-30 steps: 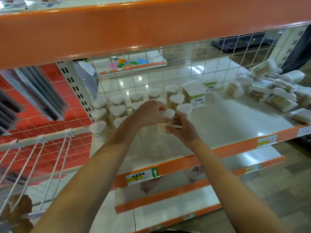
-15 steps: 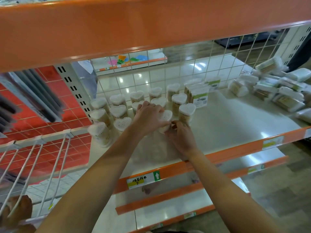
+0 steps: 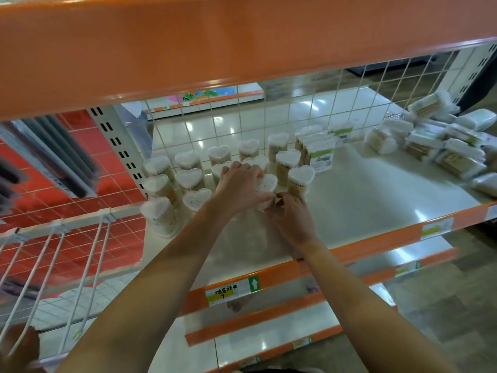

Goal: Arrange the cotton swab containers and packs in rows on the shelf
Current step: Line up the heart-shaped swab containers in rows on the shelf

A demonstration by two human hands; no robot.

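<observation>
Head view: heart-lidded swab container point(image 3: 266, 184) gripped between left hand point(image 3: 239, 184) and right hand point(image 3: 291, 216) fingers.

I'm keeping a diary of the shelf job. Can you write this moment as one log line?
left hand: grips heart-lidded container | right hand: fingers pinch its base | loose packs: piled right, unsorted
</observation>
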